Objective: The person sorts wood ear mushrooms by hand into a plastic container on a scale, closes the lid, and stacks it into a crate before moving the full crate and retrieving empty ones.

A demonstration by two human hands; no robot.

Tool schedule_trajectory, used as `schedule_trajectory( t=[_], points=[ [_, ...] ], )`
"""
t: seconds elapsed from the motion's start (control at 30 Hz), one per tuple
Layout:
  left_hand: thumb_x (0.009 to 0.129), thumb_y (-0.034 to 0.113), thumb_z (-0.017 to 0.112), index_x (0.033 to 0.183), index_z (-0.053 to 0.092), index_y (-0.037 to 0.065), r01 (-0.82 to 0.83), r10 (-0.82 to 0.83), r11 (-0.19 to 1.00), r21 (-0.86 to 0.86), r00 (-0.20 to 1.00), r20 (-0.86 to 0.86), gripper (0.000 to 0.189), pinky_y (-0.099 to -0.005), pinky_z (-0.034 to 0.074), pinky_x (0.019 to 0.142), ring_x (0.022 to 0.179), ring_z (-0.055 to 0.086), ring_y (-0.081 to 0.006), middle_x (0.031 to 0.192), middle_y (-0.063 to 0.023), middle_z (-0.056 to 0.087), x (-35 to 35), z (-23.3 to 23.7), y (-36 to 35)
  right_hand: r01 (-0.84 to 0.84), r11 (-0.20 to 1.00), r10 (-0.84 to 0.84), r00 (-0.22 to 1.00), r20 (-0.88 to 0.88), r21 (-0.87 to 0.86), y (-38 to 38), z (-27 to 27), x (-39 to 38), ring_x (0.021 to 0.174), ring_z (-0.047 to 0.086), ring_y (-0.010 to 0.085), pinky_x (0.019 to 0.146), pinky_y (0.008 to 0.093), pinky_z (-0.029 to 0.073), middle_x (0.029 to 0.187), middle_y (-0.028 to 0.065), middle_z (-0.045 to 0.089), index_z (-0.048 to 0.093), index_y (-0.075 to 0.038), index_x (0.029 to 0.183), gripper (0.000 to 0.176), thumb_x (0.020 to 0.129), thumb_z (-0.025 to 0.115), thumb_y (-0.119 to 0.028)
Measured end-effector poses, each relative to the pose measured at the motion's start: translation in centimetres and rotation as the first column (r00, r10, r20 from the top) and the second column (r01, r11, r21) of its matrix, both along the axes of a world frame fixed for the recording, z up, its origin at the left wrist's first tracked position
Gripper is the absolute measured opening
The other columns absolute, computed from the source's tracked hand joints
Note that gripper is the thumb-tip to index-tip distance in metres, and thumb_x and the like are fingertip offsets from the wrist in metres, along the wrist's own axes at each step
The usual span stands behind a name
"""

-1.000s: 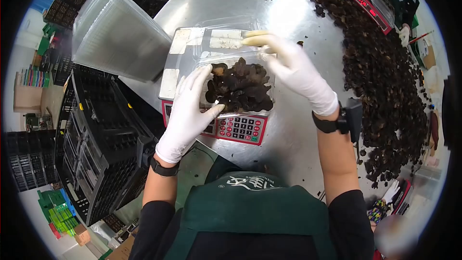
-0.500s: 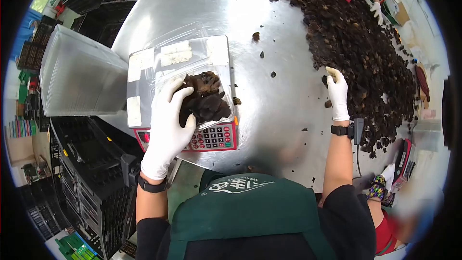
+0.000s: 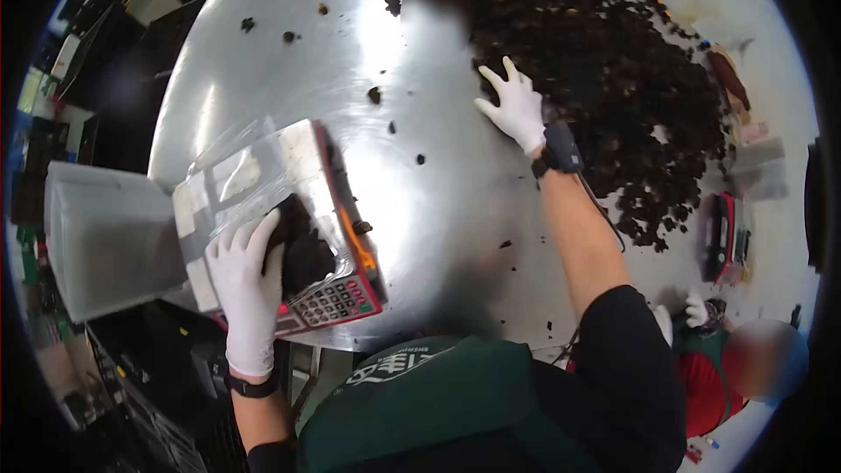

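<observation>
My left hand point(image 3: 243, 285), in a white glove, curls its fingers over a clump of dark wood ear mushroom point(image 3: 307, 250). The clump lies in a clear plastic tray point(image 3: 328, 279) on a red and silver weighing scale point(image 3: 335, 300), whose keypad faces me. Part of the clump and my thumb are hard to make out. My right hand point(image 3: 515, 109), also gloved, is open with its fingers spread. It hovers or rests at the near left edge of a wide heap of wood ear mushrooms point(image 3: 604, 96); contact cannot be told.
A stack of clear plastic containers point(image 3: 109, 245) stands left of the scale. Loose mushroom bits dot the metal table point(image 3: 420, 236). Black crates point(image 3: 166, 377) stand below left. Other scales point(image 3: 720, 236) sit at the right and far edges. A co-worker's gloved hand point(image 3: 698, 308) shows at right.
My right hand has moved left and away from me along the heap, its fingers spreading. The view has turned, so the scale, tray and left hand appear lower and tilted.
</observation>
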State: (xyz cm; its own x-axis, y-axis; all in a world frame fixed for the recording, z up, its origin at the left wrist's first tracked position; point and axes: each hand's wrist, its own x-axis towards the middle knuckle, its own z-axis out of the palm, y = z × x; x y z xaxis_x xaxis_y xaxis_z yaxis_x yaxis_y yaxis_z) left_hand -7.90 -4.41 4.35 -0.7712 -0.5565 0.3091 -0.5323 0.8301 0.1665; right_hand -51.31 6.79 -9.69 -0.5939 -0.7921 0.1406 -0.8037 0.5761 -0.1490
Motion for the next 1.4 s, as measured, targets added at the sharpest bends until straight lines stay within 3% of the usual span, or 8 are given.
schedule_trajectory(
  t=[0.3, 0.43, 0.57, 0.7, 0.83, 0.97, 1.1, 1.4],
  points=[
    [0.086, -0.004, 0.064, 0.131, 0.058, 0.000, -0.356, 0.392, 0.919, 0.171, 0.875, -0.284, 0.046, -0.0330, 0.042, 0.104, 0.117, 0.058, -0.0213, 0.129, -0.0118, 0.060, 6.2, 2.9, -0.7, -0.081, 0.813, 0.089, 0.996, -0.014, -0.577, 3.4, 0.7, 0.9, 0.100, 0.066, 0.0269, 0.088, 0.0342, 0.052, 0.109, 0.0085, 0.068, 0.070, -0.013, 0.115, 0.022, 0.094, 0.065, -0.019],
    [0.088, -0.002, 0.064, 0.130, 0.060, 0.002, -0.402, 0.451, 0.892, 0.206, 0.817, -0.360, 0.042, -0.0328, 0.043, 0.102, 0.117, 0.059, -0.0202, 0.128, -0.0096, 0.061, 9.0, 3.1, -0.3, 0.091, 0.984, -0.075, 0.991, 0.111, -0.152, 4.7, -0.4, -1.5, 0.087, 0.068, 0.0230, 0.079, 0.0326, 0.051, 0.093, 0.0112, 0.071, 0.072, -0.006, 0.103, 0.022, 0.091, 0.069, -0.025],
    [0.089, -0.002, 0.064, 0.130, 0.060, 0.004, -0.451, 0.499, 0.867, 0.212, 0.774, -0.389, 0.042, -0.0340, 0.044, 0.102, 0.117, 0.059, -0.0189, 0.127, -0.0084, 0.062, 11.5, 3.1, 0.6, 0.184, 0.861, 0.125, 0.827, 0.548, -0.475, 2.2, 3.1, 1.7, 0.078, 0.059, 0.0102, 0.074, 0.0254, 0.048, 0.085, -0.0009, 0.069, 0.073, 0.000, 0.099, 0.021, 0.092, 0.071, -0.020],
    [0.090, 0.000, 0.064, 0.130, 0.061, 0.005, -0.451, 0.511, 0.859, 0.240, 0.758, -0.406, 0.041, -0.0343, 0.045, 0.102, 0.117, 0.058, -0.0190, 0.127, -0.0086, 0.062, 12.9, 2.5, 1.0, 0.123, 0.926, 0.199, 0.644, 0.738, -0.357, -2.9, 13.6, 16.0, 0.074, 0.062, 0.0096, 0.071, 0.0241, 0.050, 0.082, -0.0004, 0.069, 0.071, -0.002, 0.101, 0.018, 0.092, 0.070, -0.017],
    [0.089, -0.001, 0.065, 0.128, 0.062, 0.005, -0.431, 0.503, 0.865, 0.259, 0.751, -0.429, 0.040, -0.0337, 0.044, 0.102, 0.117, 0.058, -0.0189, 0.127, -0.0084, 0.063, 12.8, 2.2, 1.5, -0.421, 0.577, 0.783, 0.530, 0.327, -0.700, -6.8, 15.6, 26.0, 0.083, 0.063, 0.0138, 0.074, 0.0274, 0.050, 0.086, 0.0037, 0.067, 0.071, -0.004, 0.100, 0.015, 0.090, 0.070, -0.014],
    [0.087, -0.002, 0.065, 0.125, 0.063, 0.005, -0.414, 0.485, 0.874, 0.254, 0.756, -0.440, 0.039, -0.0335, 0.043, 0.104, 0.119, 0.058, -0.0207, 0.126, -0.0093, 0.063, 12.5, 1.8, 1.9, -0.722, 0.269, 0.918, 0.392, -0.056, -0.638, -10.2, 13.0, 31.9, 0.084, 0.066, 0.0270, 0.073, 0.0355, 0.054, 0.096, 0.0092, 0.064, 0.066, -0.006, 0.102, 0.031, 0.084, 0.072, -0.031],
    [0.087, -0.002, 0.065, 0.123, 0.064, 0.004, -0.380, 0.491, 0.869, 0.318, 0.750, -0.444, 0.036, -0.0343, 0.042, 0.106, 0.120, 0.058, -0.0222, 0.125, -0.0105, 0.063, 12.6, 1.3, 2.4, -0.848, 0.342, 0.928, 0.372, 0.005, -0.405, -10.5, 12.2, 33.1, 0.084, 0.065, 0.0276, 0.073, 0.0367, 0.054, 0.093, 0.0090, 0.063, 0.061, -0.006, 0.102, 0.037, 0.087, 0.068, -0.040],
    [0.088, -0.001, 0.063, 0.122, 0.064, 0.002, -0.343, 0.447, 0.892, 0.295, 0.769, -0.457, 0.034, -0.0334, 0.044, 0.103, 0.114, 0.061, -0.0223, 0.122, -0.0120, 0.064, 12.3, 0.7, 1.1, -0.316, 0.672, 0.718, 0.501, 0.483, -0.670, -10.4, 15.3, 28.6, 0.083, 0.064, 0.0153, 0.075, 0.0321, 0.050, 0.088, 0.0069, 0.070, 0.070, -0.002, 0.101, 0.029, 0.094, 0.065, -0.030]
  ],
)
